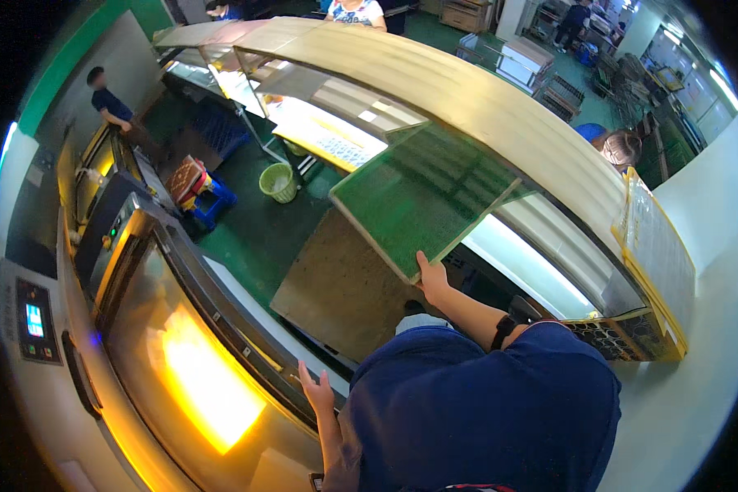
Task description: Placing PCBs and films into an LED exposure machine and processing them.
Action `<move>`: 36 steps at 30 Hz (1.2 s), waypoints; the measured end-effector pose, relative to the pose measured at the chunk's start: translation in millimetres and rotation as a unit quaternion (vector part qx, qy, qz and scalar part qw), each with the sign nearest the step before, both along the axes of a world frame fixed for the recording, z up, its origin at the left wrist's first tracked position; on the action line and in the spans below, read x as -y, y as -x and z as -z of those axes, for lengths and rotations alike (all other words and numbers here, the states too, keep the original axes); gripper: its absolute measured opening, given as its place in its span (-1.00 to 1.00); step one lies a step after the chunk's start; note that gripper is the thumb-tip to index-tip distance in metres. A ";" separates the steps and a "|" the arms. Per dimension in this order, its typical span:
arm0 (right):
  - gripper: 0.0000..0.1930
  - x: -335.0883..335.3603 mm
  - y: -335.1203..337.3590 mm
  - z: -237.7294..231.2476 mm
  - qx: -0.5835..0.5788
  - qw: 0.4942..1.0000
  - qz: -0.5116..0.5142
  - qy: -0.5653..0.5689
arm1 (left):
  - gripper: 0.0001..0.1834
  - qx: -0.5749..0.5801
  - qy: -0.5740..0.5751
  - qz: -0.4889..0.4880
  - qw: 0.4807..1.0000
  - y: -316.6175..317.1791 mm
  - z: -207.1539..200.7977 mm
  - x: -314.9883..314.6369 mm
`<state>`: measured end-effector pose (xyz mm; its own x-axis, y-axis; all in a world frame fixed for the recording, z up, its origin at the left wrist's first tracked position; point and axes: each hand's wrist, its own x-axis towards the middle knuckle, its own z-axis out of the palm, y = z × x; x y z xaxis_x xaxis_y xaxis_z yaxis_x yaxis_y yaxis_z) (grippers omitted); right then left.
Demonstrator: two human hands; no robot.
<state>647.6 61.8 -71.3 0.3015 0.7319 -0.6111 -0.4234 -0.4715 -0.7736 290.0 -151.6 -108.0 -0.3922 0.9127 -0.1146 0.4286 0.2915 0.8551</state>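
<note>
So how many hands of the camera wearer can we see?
2: the right hand holds the green panel at its near corner, and the left hand is open near the glowing machine.

The right hand grips the near corner of a framed green panel, which slants out above a flat brown sheet. The left hand, fingers spread, is beside a machine that glows bright yellow; whether they touch is hard to tell. A small control screen is lit at far left. Beyond, a pale green basket stands near a blue stool. Behind the panel runs a brightly lit surface.
</note>
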 end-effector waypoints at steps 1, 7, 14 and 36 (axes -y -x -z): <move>-0.60 -13.2 -5.1 -5.4 0.012 0.999 0.039 -0.012 | -0.28 -0.003 0.001 0.003 1.000 -3.3 9.5 -4.6; -0.69 -41.8 -80.7 -8.3 -0.058 0.983 -0.173 0.027 | -0.31 0.030 0.107 0.009 0.994 -57.2 3.3 -33.7; -0.57 -84.8 -91.4 -297.7 0.367 0.658 -0.358 -0.551 | -0.29 0.167 0.117 0.041 0.978 -125.4 38.2 -44.5; -0.28 9.7 -152.6 -638.0 0.173 0.253 -0.103 -0.946 | -0.33 -0.036 0.113 0.369 0.922 -64.8 111.5 -181.5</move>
